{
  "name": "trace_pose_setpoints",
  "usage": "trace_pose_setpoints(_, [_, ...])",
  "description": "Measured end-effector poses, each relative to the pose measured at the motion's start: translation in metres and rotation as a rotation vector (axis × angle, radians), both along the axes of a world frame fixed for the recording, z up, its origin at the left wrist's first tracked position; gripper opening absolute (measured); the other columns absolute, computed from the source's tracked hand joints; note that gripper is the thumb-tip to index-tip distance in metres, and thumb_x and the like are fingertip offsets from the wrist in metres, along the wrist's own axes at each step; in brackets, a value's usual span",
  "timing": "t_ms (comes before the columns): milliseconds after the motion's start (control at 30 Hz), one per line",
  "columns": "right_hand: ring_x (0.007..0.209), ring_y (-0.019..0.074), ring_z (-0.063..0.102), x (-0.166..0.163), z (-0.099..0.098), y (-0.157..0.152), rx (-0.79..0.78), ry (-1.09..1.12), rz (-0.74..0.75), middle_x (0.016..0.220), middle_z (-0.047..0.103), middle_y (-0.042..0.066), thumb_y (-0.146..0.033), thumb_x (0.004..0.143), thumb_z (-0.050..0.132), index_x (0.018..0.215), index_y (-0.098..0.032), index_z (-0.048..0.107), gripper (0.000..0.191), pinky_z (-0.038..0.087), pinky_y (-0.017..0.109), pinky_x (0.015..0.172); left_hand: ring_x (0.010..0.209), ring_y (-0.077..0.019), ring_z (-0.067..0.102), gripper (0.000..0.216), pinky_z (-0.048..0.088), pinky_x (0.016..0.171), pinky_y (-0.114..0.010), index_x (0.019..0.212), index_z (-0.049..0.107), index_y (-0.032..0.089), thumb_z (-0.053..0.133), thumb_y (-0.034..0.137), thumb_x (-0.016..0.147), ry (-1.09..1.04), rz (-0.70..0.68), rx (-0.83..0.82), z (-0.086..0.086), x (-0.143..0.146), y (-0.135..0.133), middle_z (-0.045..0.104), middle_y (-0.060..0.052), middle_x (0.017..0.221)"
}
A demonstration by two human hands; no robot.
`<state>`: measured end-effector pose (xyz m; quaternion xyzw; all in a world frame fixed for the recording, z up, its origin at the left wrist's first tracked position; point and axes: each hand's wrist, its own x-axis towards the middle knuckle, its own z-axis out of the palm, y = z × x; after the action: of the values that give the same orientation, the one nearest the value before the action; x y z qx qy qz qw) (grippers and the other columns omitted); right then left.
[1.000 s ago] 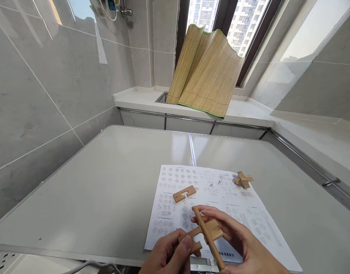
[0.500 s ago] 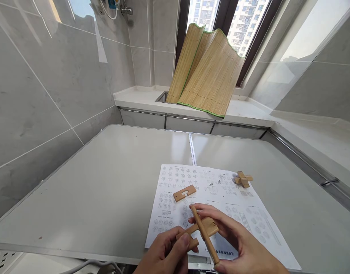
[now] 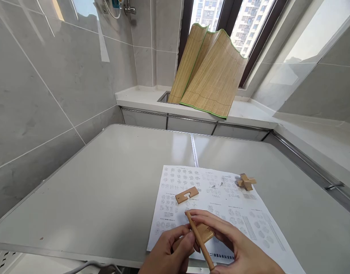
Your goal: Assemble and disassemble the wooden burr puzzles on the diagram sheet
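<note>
Low in the head view, my left hand [image 3: 172,249] pinches a flat notched wooden puzzle piece [image 3: 206,233], whose left part my fingers mostly cover. My right hand [image 3: 234,243] grips a second wooden puzzle piece [image 3: 202,245], seen edge-on like a narrow bar, between thumb and fingertips. It crosses over the first one at a slant; whether the two are interlocked I cannot tell. Just beyond my hands, a third flat piece [image 3: 180,197] with a keyhole-like cutout lies on a printed paper sheet [image 3: 156,205].
An assembled cross-shaped wooden puzzle [image 3: 245,182] sits at the sheet's far right corner. The sheet lies on a pale folding table [image 3: 120,182] with a central seam. Behind, a bamboo mat [image 3: 212,76] leans against the window. A grey cable [image 3: 92,263] runs below the near edge.
My left hand has moved in toward the right one, covering more of its piece. The crossing piece has shifted slightly left and down. The pieces on the sheet lie as before.
</note>
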<state>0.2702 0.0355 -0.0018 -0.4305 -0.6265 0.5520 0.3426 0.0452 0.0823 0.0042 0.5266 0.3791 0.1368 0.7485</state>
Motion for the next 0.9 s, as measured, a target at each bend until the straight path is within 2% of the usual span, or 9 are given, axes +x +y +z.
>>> trace_pose_setpoints(367, [0.150,0.0331,0.029,-0.007,-0.003,0.006,-0.033,-0.078,0.014,0.161,0.038,0.007,-0.042,0.075,0.084,0.150,-0.035,0.045,0.085,0.022,0.051,0.123,0.045,-0.0065,0.021,0.047,0.016,0.046,-0.022,0.088,0.054,0.019,0.055,0.065,0.091,-0.091,0.008,-0.035,-0.006,-0.007,0.006,0.030,0.011,0.052])
trace_pose_setpoints(433, [0.148,0.0339,0.033,-0.006,0.000,0.010,-0.079,-0.017,0.028,0.162,0.035,0.008,-0.049,0.072,0.085,0.153,-0.036,0.038,0.094,0.025,0.051,0.122,0.046,-0.0063,0.021,0.048,0.015,0.046,-0.023,0.084,0.053,0.018,0.057,0.066,0.089,-0.115,0.058,-0.048,-0.008,-0.007,0.005,0.029,0.011,0.054])
trace_pose_setpoints(500, [0.144,0.0346,0.041,-0.005,0.002,0.016,-0.075,0.104,0.022,0.163,0.032,0.008,-0.058,0.070,0.084,0.156,-0.037,0.030,0.103,0.033,0.052,0.118,0.046,-0.0063,0.020,0.048,0.015,0.046,-0.022,0.081,0.052,0.019,0.058,0.066,0.088,-0.142,0.170,-0.054,-0.011,-0.005,0.004,0.028,0.011,0.054])
trace_pose_setpoints(533, [0.140,0.0341,0.045,-0.004,0.002,0.021,-0.046,0.141,-0.011,0.163,0.033,0.009,-0.061,0.074,0.080,0.156,-0.037,0.029,0.100,0.038,0.052,0.115,0.046,-0.0064,0.020,0.048,0.015,0.046,-0.022,0.080,0.052,0.019,0.059,0.066,0.088,-0.155,0.244,-0.053,-0.012,-0.005,0.004,0.029,0.011,0.054])
trace_pose_setpoints(600, [0.133,0.0313,0.053,-0.003,0.000,0.032,0.048,0.078,-0.150,0.155,0.045,0.010,-0.058,0.087,0.067,0.150,-0.035,0.039,0.073,0.044,0.051,0.111,0.045,-0.0064,0.022,0.047,0.018,0.045,-0.022,0.079,0.052,0.020,0.060,0.065,0.088,-0.174,0.387,-0.031,-0.013,-0.003,0.004,0.032,0.010,0.053])
trace_pose_setpoints(667, [0.128,0.0291,0.056,-0.004,-0.007,0.044,0.150,-0.155,-0.311,0.141,0.059,0.009,-0.046,0.096,0.057,0.138,-0.031,0.054,0.044,0.045,0.051,0.108,0.045,-0.0065,0.028,0.045,0.025,0.047,-0.021,0.079,0.053,0.019,0.061,0.063,0.089,-0.192,0.489,0.010,-0.014,0.000,0.006,0.041,0.008,0.055])
trace_pose_setpoints(700, [0.126,0.0291,0.056,-0.005,-0.012,0.049,0.206,-0.277,-0.349,0.136,0.062,0.008,-0.042,0.097,0.056,0.133,-0.031,0.057,0.038,0.045,0.052,0.108,0.045,-0.0068,0.032,0.044,0.029,0.048,-0.022,0.081,0.055,0.019,0.061,0.062,0.089,-0.203,0.518,0.025,-0.015,0.001,0.008,0.047,0.006,0.057])
trace_pose_setpoints(800, [0.126,0.0305,0.053,-0.007,-0.027,0.062,0.361,-0.514,-0.375,0.132,0.062,0.008,-0.034,0.096,0.055,0.130,-0.031,0.058,0.034,0.044,0.055,0.108,0.047,-0.0087,0.043,0.048,0.036,0.047,-0.023,0.093,0.059,0.018,0.064,0.064,0.085,-0.265,0.535,0.003,-0.022,0.004,0.015,0.059,0.001,0.070])
trace_pose_setpoints(900, [0.119,0.0313,0.056,-0.010,-0.033,0.069,0.398,-0.593,-0.347,0.123,0.063,0.009,-0.032,0.098,0.052,0.126,-0.031,0.060,0.029,0.049,0.054,0.099,0.048,-0.0093,0.049,0.053,0.037,0.044,-0.024,0.107,0.060,0.017,0.066,0.064,0.083,-0.322,0.541,-0.063,-0.033,0.006,0.020,0.065,-0.004,0.085])
